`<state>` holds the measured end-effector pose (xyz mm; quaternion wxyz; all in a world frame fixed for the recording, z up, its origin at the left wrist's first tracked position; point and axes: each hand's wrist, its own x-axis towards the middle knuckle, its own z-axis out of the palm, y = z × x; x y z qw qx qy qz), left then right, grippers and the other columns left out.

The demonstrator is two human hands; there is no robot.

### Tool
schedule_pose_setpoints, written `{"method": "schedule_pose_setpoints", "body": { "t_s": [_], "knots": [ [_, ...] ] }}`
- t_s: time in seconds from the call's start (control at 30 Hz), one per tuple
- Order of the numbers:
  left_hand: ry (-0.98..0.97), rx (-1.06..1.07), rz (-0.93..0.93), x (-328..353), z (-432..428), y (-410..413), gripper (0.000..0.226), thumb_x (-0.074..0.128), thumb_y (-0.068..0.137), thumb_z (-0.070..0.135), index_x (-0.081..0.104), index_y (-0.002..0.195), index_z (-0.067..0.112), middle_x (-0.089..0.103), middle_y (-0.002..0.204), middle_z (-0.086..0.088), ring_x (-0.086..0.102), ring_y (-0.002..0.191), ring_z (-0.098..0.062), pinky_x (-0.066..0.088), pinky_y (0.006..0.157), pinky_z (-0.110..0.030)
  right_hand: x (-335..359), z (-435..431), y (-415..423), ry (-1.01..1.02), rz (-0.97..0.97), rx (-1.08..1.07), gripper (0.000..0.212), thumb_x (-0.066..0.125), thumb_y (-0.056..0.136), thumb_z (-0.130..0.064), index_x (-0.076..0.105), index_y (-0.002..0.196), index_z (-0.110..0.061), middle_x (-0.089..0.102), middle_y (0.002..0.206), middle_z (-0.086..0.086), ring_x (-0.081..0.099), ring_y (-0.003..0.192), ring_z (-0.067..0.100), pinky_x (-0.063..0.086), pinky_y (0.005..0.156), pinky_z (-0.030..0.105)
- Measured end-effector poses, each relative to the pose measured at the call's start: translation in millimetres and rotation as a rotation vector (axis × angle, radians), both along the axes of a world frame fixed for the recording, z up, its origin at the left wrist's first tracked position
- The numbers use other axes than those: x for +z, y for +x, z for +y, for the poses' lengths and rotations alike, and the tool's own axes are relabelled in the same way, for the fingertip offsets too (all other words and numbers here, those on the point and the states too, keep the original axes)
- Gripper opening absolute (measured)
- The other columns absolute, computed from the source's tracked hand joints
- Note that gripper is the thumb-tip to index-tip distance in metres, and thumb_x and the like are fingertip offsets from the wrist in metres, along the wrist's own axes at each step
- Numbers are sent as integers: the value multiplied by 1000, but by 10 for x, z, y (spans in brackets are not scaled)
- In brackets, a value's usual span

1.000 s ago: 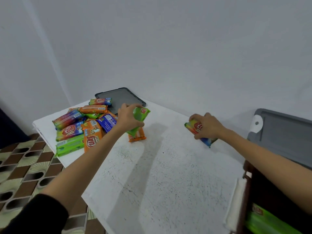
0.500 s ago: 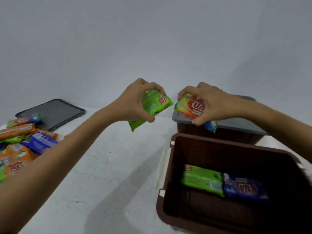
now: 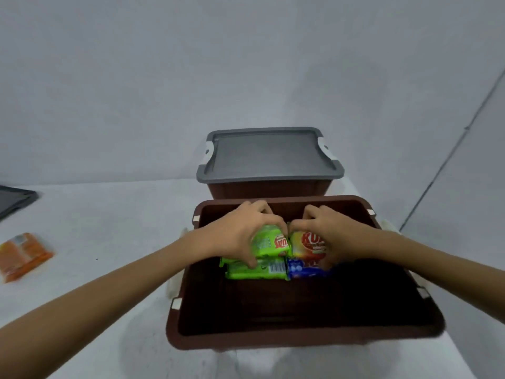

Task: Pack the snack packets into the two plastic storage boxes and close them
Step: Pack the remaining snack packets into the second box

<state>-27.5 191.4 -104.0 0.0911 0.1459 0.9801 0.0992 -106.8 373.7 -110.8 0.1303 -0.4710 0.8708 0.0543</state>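
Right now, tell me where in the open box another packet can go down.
The open brown box has bare floor across its near half, between the near wall and the green packet and blue packet. The far half is crowded: the left hand and right hand are pressing packets there.

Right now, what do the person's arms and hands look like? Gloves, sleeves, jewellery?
Both are bare. The left hand and right hand wear no gloves, rings or watch that I can see, and both forearms show no sleeve, at least as far as the picture's edges.
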Motion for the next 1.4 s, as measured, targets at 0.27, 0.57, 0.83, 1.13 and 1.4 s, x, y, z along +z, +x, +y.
{"method": "schedule_pose_setpoints", "body": {
  "t_s": [0.27, 0.57, 0.83, 1.13, 1.4],
  "knots": [
    [-322, -106, -114, -376, 244, -116, 84, 79, 65, 12, 35, 134, 29, 32, 134, -7, 35, 117, -27, 44, 94, -41, -271, 69, 41, 128, 123, 41, 86, 74, 73, -28, 25, 142, -36, 27, 136, 7, 31, 120, 24, 45, 85, 32],
    [-238, -50, 38, -429, 209, -69, 66, 72, 76, 20, 36, 132, 18, 48, 132, -4, 50, 118, -23, 43, 94, -34, -272, 64, 54, 118, 54, 17, 87, 74, 73, -22, 23, 142, -32, 27, 136, 7, 33, 121, 24, 45, 86, 32],
    [-372, -52, 47, -419, 182, -75, 74, 74, 75, 33, 36, 136, 16, 44, 134, -4, 47, 121, -25, 41, 96, -35, -327, 57, 36, 120, 49, 40, 82, 73, 75, -17, 25, 140, -32, 34, 137, 5, 40, 121, 23, 44, 91, 32],
    [-358, -35, 40, -460, 168, -100, 80, 74, 76, 27, 29, 141, 16, 36, 137, -8, 41, 122, -26, 42, 97, -35, -307, 74, 35, 129, 97, 55, 79, 70, 80, -23, 25, 145, -27, 44, 141, 1, 44, 127, 20, 42, 100, 32],
    [-70, 53, -32, -255, 33, -56, 75, 80, 63, 43, 50, 127, 18, 50, 120, -6, 53, 108, -23, 44, 86, -32, -156, 84, 28, -133, 66, -2, 55, 66, 81, -30, 46, 131, -35, 51, 131, -11, 48, 119, 8, 42, 96, 24]
  ]
}}
